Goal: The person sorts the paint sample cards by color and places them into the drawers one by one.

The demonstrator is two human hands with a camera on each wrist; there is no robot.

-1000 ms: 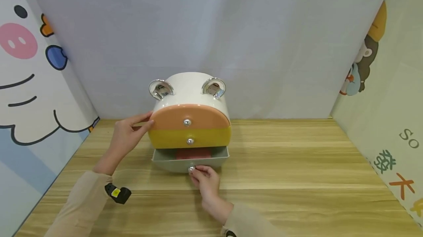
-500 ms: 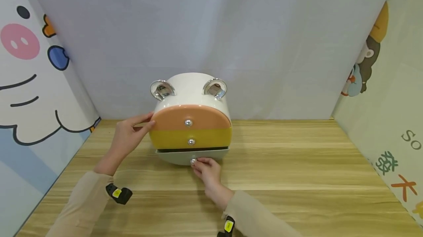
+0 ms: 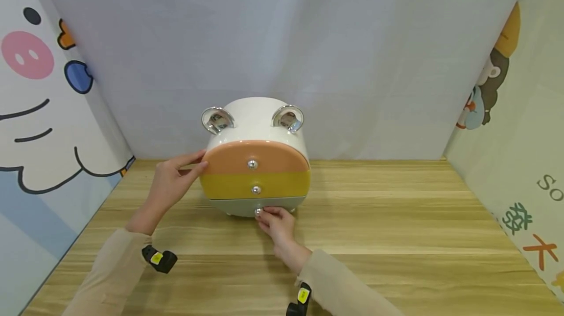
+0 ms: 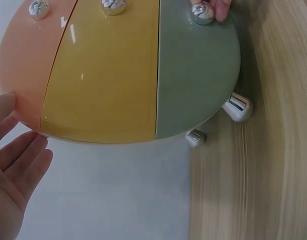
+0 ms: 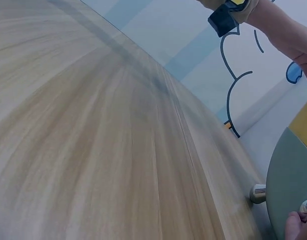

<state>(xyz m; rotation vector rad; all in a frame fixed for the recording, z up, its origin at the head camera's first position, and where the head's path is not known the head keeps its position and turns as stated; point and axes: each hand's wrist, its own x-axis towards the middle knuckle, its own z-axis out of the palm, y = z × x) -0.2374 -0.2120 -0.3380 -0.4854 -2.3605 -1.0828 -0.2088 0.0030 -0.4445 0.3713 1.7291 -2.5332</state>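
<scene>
A white rounded drawer box with three stacked drawers stands on the wooden table. Its orange, yellow and grey-green drawer fronts line up flush. Each front carries a round silver knob. My right hand pinches the lowest knob between thumb and fingers. At the box's left edge, my left hand touches the orange front with its thumb. Its fingers lie along the side, mostly straight in the left wrist view. The right wrist view catches only the tips of the right hand beside the knob.
Two silver ring-shaped ears stick up from the box top. Small silver feet lift it off the table. A grey curtain hangs behind, and printed panels flank the table.
My right hand has pushed the grey-green bottom drawer inward from partly pulled out until its front is flush. The reddish thing inside is now hidden. My left hand has stayed at the box's edge.
</scene>
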